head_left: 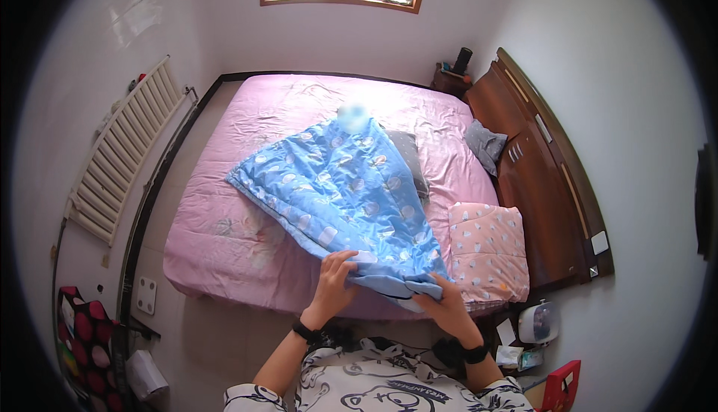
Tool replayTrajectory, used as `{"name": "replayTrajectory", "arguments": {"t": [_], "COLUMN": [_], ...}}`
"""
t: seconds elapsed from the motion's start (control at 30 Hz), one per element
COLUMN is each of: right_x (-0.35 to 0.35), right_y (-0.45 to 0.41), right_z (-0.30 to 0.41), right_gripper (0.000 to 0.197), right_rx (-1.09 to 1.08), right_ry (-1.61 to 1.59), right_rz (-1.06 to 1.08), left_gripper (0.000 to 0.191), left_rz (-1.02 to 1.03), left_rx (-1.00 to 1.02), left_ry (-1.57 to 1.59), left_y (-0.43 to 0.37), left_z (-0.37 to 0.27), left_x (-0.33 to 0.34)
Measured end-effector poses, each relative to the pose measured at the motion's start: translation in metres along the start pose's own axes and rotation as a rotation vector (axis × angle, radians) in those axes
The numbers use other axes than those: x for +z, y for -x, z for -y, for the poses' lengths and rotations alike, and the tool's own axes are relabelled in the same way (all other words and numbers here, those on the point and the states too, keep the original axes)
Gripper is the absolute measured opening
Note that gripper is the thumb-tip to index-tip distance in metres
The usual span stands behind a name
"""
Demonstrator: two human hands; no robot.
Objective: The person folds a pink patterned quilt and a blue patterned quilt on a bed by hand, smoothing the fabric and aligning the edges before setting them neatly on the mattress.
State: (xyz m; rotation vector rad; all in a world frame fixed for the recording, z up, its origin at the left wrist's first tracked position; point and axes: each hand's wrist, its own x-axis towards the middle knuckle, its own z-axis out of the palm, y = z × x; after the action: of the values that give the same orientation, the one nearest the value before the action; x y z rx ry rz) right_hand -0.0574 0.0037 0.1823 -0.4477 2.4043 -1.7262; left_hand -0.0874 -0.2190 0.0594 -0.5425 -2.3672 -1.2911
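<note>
A light-blue patterned quilt (348,182) lies spread over the bed, its near edge lifted off the mattress toward me. My left hand (335,280) grips this edge near its middle. At the near right corner, my right hand (446,300) pinches the folded border, where a dark line of trim or an opening shows. The quilt's far tip is blurred. Under its right side, a grey dotted pillow (408,154) is partly covered. Pink bedding (224,232) covers the bed beneath.
A folded peach quilt (488,252) lies right, by the wooden headboard (527,159). A grey pillow (486,145) rests against that headboard. On the left wall hangs a white radiator (126,154). Floor items include a white scale (147,295) and a polka-dot bag (90,344).
</note>
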Motion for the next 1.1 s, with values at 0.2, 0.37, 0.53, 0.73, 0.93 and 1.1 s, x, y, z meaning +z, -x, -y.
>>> {"name": "replayTrajectory", "arguments": {"t": [0.2,0.37,0.53,0.73,0.93,1.1], "right_x": [-0.036,-0.050,-0.077,-0.143,-0.180,-0.203], "right_y": [0.037,0.059,0.076,0.111,0.176,0.236], "right_z": [0.019,0.034,0.060,0.096,0.154,0.170], "right_gripper": [0.019,0.023,0.017,0.024,0.033,0.046], "right_rx": [-0.054,-0.076,-0.485,-0.911,-1.067,-1.002], "right_ry": [0.029,-0.006,-0.298,-0.384,-0.211,0.382], "right_rz": [-0.089,0.092,-0.075,0.084,-0.324,-0.970], "left_gripper": [0.021,0.041,0.050,0.050,0.046,0.028], "left_rz": [-0.050,-0.120,-0.197,-0.130,-0.046,-0.171], "left_rx": [0.181,0.034,-0.180,-0.244,-0.179,-0.238], "left_ry": [-0.125,-0.114,-0.163,-0.237,-0.290,-0.191], "left_y": [0.009,0.006,-0.002,0.009,0.012,0.024], "left_z": [-0.002,0.017,0.057,0.105,0.136,0.159], "left_x": [0.035,0.081,0.096,0.092,0.101,0.102]}}
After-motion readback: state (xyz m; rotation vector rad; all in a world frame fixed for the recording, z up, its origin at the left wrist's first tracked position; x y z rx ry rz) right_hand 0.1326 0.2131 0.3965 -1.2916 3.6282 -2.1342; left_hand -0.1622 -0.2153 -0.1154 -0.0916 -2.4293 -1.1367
